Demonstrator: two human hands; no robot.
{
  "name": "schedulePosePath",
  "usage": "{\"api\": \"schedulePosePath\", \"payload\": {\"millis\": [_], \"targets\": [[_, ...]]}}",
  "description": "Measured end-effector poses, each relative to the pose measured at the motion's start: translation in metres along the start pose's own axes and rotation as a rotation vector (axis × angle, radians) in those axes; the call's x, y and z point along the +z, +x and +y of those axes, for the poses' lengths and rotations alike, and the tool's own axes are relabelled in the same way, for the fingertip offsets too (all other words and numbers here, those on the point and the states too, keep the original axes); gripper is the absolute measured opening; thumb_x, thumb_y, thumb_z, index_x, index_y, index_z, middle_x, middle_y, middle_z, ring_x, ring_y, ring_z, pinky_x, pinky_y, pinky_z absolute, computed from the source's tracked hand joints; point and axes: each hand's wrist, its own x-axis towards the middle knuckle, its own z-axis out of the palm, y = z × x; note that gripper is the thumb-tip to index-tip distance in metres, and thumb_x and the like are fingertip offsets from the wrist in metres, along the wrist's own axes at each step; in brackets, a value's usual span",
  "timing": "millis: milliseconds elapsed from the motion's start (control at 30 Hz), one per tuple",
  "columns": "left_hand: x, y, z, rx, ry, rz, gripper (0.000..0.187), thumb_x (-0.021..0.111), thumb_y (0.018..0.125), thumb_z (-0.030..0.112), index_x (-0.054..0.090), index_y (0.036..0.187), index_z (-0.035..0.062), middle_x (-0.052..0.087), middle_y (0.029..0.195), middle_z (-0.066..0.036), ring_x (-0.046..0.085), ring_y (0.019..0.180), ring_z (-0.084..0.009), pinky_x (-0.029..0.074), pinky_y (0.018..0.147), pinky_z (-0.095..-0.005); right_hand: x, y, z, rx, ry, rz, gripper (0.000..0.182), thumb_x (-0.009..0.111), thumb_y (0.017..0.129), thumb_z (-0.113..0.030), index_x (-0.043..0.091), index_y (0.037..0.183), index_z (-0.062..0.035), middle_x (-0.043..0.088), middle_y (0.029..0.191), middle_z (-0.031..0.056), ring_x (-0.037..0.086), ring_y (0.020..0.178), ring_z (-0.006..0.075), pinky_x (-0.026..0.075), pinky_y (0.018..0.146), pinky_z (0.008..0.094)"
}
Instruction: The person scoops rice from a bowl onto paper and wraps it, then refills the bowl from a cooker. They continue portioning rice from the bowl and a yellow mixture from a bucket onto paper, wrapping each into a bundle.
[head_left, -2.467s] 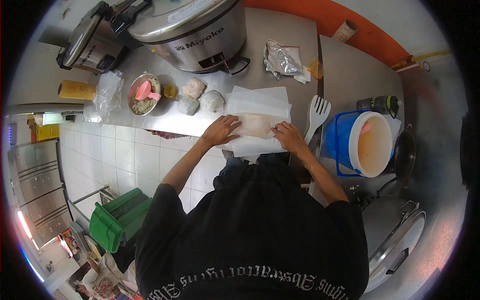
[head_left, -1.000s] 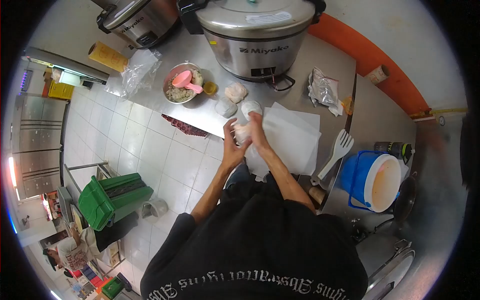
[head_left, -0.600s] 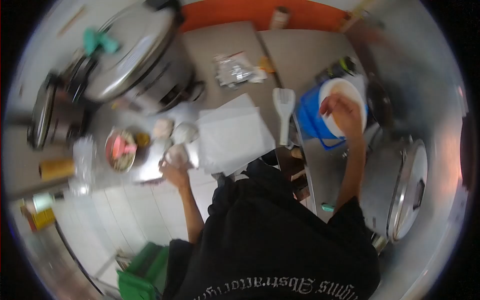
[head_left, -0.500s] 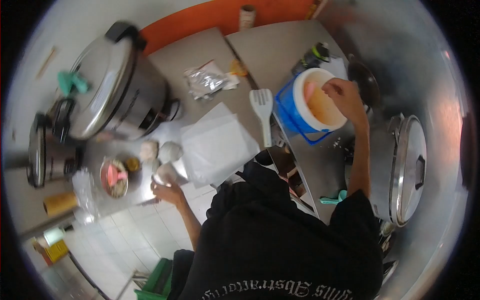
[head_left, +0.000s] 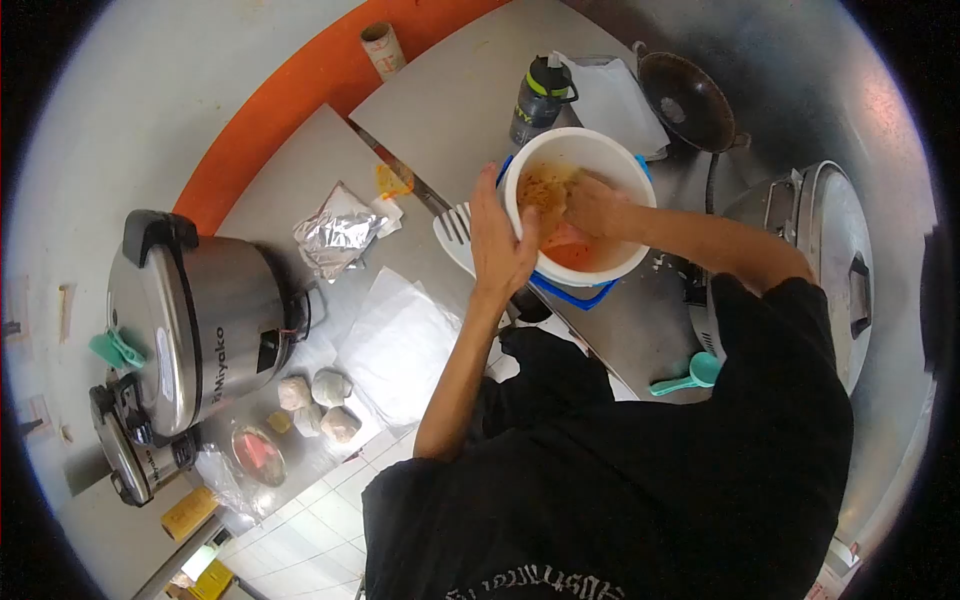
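A white-rimmed blue bucket (head_left: 622, 270) stands tilted toward me on the metal counter, with yellowish crumbly food and orange-red liquid inside. My left hand (head_left: 500, 240) grips its left rim, the thumb over the inner edge and the fingers along the outside. Reaching in from the right, my right hand (head_left: 595, 208) is down among the food; its fingertips are hidden. Just below that hand lies a pink object (head_left: 568, 240), partly covered. A white slotted spatula (head_left: 455, 238) lies beside my left wrist.
White paper sheets (head_left: 395, 340), a silver foil packet (head_left: 340, 232) and several wrapped bundles (head_left: 330, 388) lie on the left counter. Large rice cookers (head_left: 235, 320) stand farther left. A bottle (head_left: 540, 100), a wok (head_left: 685, 100) and a teal scoop (head_left: 690, 375) surround the bucket.
My left hand has moved from the wrapped bundles over to the bucket's rim. My right hand has gone from above the bucket down into it. The view has swung to the right.
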Motion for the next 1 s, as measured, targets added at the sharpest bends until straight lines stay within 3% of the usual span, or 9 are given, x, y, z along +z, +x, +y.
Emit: {"api": "schedulePosePath", "payload": {"millis": [100,200,267,367,433,633,733,833,1000], "targets": [[0.024,-0.013,-0.013,-0.085,-0.266,0.049,0.064,0.050,0.091,0.017,0.031,0.148,-0.0073,0.038,0.149,-0.029,0.036,0.140,-0.0450,0.025,0.118,-0.0492,-0.022,-0.021,0.008,0.045,0.176,-0.211,0.042,0.066,0.086,-0.027,0.065,0.126,-0.0128,0.073,0.094,0.0144,0.071,0.092,0.0273,0.053,0.085,0.0459],[0.037,-0.033,-0.003,-0.025,-0.158,0.204,0.068,0.047,0.089,0.016,0.028,0.150,-0.0075,0.035,0.152,-0.030,0.031,0.142,-0.0460,0.019,0.120,-0.0513,-0.054,-0.034,0.012,0.327,0.766,-0.322,0.022,0.061,0.084,-0.022,0.074,0.090,-0.0043,0.073,0.091,0.0158,0.071,0.076,0.0288,0.053,0.056,0.0445],[0.043,-0.040,0.008,-0.019,-0.152,0.291,0.070,0.048,0.089,0.018,0.027,0.150,-0.0075,0.033,0.153,-0.030,0.029,0.144,-0.0460,0.017,0.120,-0.0527,-0.005,-0.003,0.026,0.441,0.799,-0.435,0.020,0.062,0.083,-0.018,0.072,0.085,-0.0008,0.070,0.077,0.0164,0.068,0.063,0.0288,0.050,0.049,0.0425],[0.042,-0.048,0.009,-0.035,-0.171,0.260,0.074,0.050,0.086,0.019,0.026,0.151,-0.0074,0.029,0.156,-0.030,0.025,0.147,-0.0454,0.014,0.120,-0.0542,0.045,0.028,0.020,0.770,1.190,-0.245,0.020,0.060,0.084,-0.015,0.066,0.078,0.0034,0.063,0.059,0.0161,0.062,0.050,0.0277,0.049,0.047,0.0399],[0.037,-0.045,0.007,-0.026,-0.184,0.213,0.075,0.050,0.085,0.018,0.026,0.151,-0.0071,0.029,0.156,-0.030,0.025,0.147,-0.0454,0.015,0.120,-0.0546,0.039,0.032,0.018,0.636,1.020,-0.095,0.019,0.059,0.084,-0.014,0.066,0.079,0.0028,0.064,0.063,0.0159,0.065,0.055,0.0265,0.049,0.046,0.0415],[0.027,-0.037,0.005,-0.011,-0.130,0.205,0.065,0.048,0.089,0.018,0.035,0.148,-0.0064,0.039,0.152,-0.029,0.036,0.142,-0.0434,0.023,0.119,-0.0517,0.064,0.023,-0.005,-0.025,0.258,0.508,0.026,0.063,0.085,-0.018,0.071,0.106,-0.0041,0.072,0.103,0.0188,0.070,0.085,0.0320,0.054,0.077,0.0459],[0.028,-0.026,-0.007,0.023,-0.195,0.185,0.064,0.050,0.091,0.022,0.037,0.148,-0.0043,0.040,0.152,-0.027,0.035,0.143,-0.0419,0.023,0.117,-0.0518,0.021,0.003,-0.007,-0.055,0.216,0.293,0.026,0.057,0.092,-0.019,0.071,0.110,-0.0055,0.070,0.112,0.0176,0.068,0.100,0.0336,0.053,0.085,0.0484],[0.032,-0.022,-0.016,0.095,-0.252,0.218,0.064,0.049,0.094,0.029,0.038,0.148,-0.0036,0.042,0.151,-0.026,0.037,0.142,-0.0409,0.024,0.115,-0.0512,-0.003,-0.024,-0.007,-0.181,0.443,0.107,0.029,0.052,0.098,-0.022,0.070,0.113,-0.0056,0.069,0.116,0.0164,0.068,0.101,0.0349,0.052,0.087,0.0478],[0.030,-0.023,-0.010,0.085,-0.212,0.223,0.064,0.045,0.096,0.032,0.037,0.148,-0.0045,0.042,0.151,-0.025,0.038,0.142,-0.0403,0.025,0.114,-0.0505,0.006,-0.004,0.002,-0.222,0.493,-0.112,0.027,0.058,0.094,-0.019,0.068,0.114,-0.0026,0.071,0.108,0.0192,0.068,0.100,0.0360,0.051,0.090,0.0455]]}}
